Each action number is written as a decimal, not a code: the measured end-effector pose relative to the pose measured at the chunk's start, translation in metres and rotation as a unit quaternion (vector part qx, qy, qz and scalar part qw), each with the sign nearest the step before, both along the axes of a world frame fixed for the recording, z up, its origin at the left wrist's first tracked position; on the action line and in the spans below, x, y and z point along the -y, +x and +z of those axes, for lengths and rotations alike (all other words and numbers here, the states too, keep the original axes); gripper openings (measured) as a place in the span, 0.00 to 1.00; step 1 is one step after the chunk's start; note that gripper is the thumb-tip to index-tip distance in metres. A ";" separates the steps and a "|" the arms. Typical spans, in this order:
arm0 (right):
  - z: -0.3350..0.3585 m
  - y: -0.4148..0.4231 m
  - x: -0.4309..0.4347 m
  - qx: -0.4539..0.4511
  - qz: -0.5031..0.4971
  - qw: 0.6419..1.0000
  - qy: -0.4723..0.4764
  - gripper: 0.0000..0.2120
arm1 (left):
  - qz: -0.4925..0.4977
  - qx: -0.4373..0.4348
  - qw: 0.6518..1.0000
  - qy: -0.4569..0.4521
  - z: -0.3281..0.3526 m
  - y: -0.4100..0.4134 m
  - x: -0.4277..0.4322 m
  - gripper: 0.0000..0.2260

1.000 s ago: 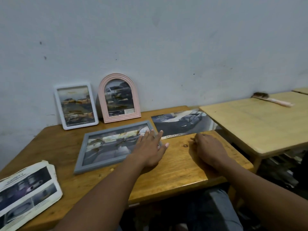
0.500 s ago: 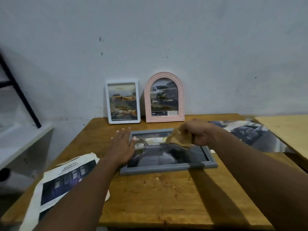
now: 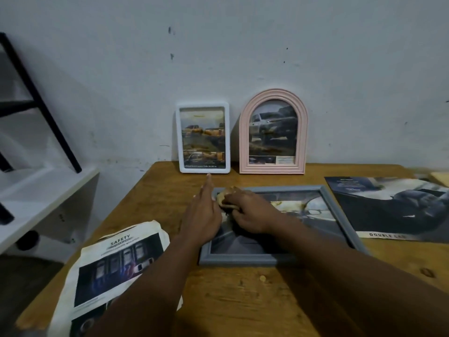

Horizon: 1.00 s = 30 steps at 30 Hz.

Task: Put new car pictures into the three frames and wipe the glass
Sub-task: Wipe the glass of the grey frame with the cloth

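The grey frame [image 3: 243,259] is laid flat on the wooden table [image 3: 243,300]. A crumpled cloth [image 3: 224,197] is gripped by the curled right hand [image 3: 252,215] at the glass's far-left corner. The frame's left edge is pressed by the flat, straight-fingered left hand [image 3: 202,215]. A white frame [image 3: 204,137] and a pink arched frame [image 3: 273,132] are propped behind.

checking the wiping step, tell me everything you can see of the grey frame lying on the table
The grey frame is a landscape rectangle with a plain matte border. It lies flat, glass up, on the wooden table, holding a picture. The left hand rests flat on its left edge; the right hand presses a crumpled cloth on the glass near its far left corner.
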State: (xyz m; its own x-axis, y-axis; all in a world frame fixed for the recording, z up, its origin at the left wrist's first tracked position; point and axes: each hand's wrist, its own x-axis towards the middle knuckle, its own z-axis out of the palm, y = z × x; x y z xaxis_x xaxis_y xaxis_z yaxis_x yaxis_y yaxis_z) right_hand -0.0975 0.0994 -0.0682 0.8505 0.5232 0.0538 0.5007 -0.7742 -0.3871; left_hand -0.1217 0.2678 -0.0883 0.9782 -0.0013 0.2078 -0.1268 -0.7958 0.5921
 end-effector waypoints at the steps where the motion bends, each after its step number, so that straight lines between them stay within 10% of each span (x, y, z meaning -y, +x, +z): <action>1: 0.001 -0.001 0.002 0.001 0.010 1.000 -0.014 0.21 | -0.005 -0.004 1.000 0.003 0.000 0.000 0.000 0.30; 21: 0.016 -0.006 0.099 0.015 -0.024 0.990 -0.139 0.24 | -0.018 -0.068 0.988 0.140 0.010 0.007 0.010 0.28; 30: 0.018 -0.035 0.135 0.086 -0.177 0.962 -0.191 0.14 | 0.010 -0.064 0.997 0.048 0.012 0.000 0.015 0.24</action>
